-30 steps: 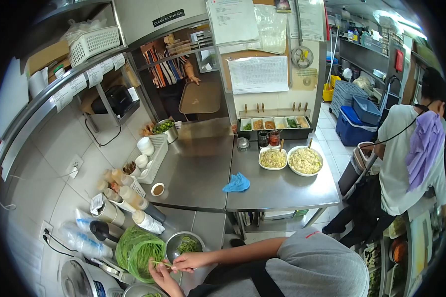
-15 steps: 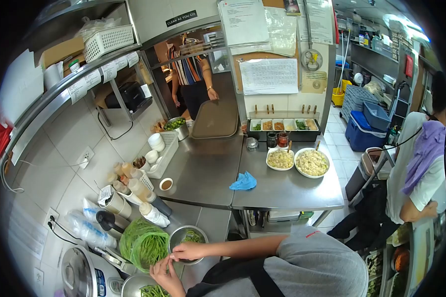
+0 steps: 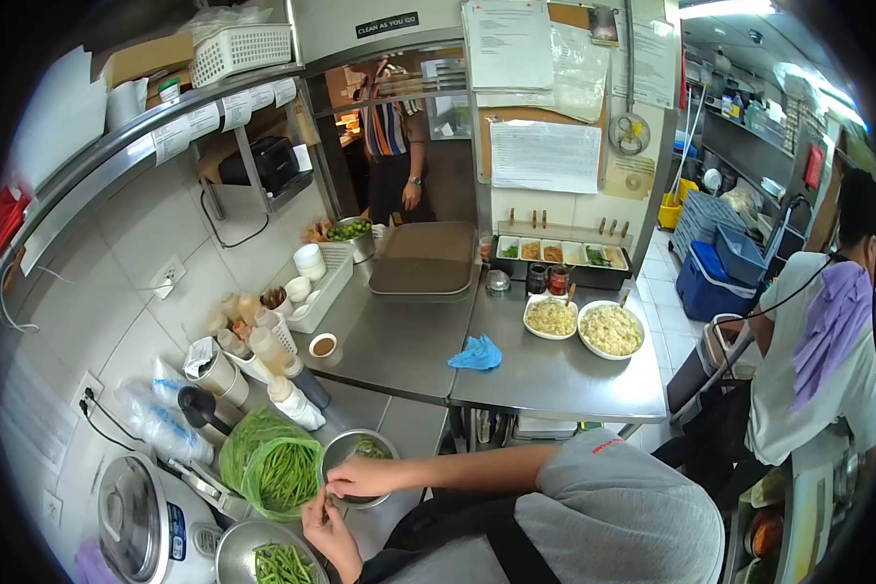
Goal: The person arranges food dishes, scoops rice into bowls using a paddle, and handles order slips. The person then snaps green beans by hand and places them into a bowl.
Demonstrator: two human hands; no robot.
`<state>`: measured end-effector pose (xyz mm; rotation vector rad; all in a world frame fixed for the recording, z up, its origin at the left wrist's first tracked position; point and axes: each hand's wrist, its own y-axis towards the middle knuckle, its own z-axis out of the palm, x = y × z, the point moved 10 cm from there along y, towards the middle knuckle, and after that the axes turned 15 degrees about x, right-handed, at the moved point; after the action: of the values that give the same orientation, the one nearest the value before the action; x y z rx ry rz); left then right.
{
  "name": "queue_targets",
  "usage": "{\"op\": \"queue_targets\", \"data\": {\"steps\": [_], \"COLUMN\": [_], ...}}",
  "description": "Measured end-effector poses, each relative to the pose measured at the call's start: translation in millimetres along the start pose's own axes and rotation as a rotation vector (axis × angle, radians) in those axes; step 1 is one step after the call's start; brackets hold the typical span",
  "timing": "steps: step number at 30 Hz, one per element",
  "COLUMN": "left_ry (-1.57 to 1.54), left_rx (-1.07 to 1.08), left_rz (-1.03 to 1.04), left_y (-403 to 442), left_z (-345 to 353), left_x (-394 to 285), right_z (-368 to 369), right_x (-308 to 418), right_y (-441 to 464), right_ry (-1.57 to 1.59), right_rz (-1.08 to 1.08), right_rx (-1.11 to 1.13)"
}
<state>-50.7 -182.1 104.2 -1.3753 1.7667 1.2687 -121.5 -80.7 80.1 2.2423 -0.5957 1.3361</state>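
The right hand [image 3: 358, 477] and left hand [image 3: 329, 535] meet, fingertips pinched together; whether they grip anything cannot be told. Just left, slender green beans [image 3: 287, 474] fill an open, translucent green plastic bag [image 3: 246, 443], with a round steel bowl [image 3: 339, 451] of greens to its right and a second steel bowl [image 3: 232, 547] of beans nearer.

Passage: grey steel counter [image 3: 394, 341], between round white sauce cup [image 3: 323, 356], left, and crumpled blue cloth [image 3: 475, 353], right. Obstacles: brown rectangular tray [image 3: 423, 258], far; translucent green plastic bag [image 3: 246, 457], near left.
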Motion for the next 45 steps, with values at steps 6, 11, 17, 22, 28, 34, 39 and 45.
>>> {"op": "queue_targets", "data": {"steps": [6,11,17,22,28,34,39,45], "left_ry": [0.333,0.503,0.535,0.448,0.273,0.282,0.203,0.078], "left_rx": [0.345,0.482,0.697,0.803,0.716,0.76,0.668,0.605], "left_rz": [0.036,0.259,0.188,0.279,0.439,0.42,0.416,0.228], "left_y": [12.0,9.2,8.2,-16.1,-56.5,-87.3,-100.7,-105.8], "left_z": [35.0,67.0,129.1,219.7,283.9,314.0,309.2,293.1], "left_x": [-33.2,-68.6,-97.8,-181.1,-219.7,-216.9,-201.6,-180.0], "right_z": [-7.6,-7.2,-33.7,-67.9,-74.1,-64.5,-63.2,-57.7], "right_x": [10.0,-5.8,9.7,2.4,0.4,35.3,38.4,37.7], "right_y": [-25.1,-56.3,-146.1,-262.3,-354.6,-395.0,-404.8,-403.1], "right_ry": [-0.389,-0.236,-0.122,0.068,0.221,-0.075,-0.155,-0.082], "right_rz": [0.059,0.055,0.161,0.216,0.322,0.329,0.278,0.253], "right_rx": [0.152,0.23,0.127,-0.055,-0.114,-0.036,-0.07,-0.164]}}
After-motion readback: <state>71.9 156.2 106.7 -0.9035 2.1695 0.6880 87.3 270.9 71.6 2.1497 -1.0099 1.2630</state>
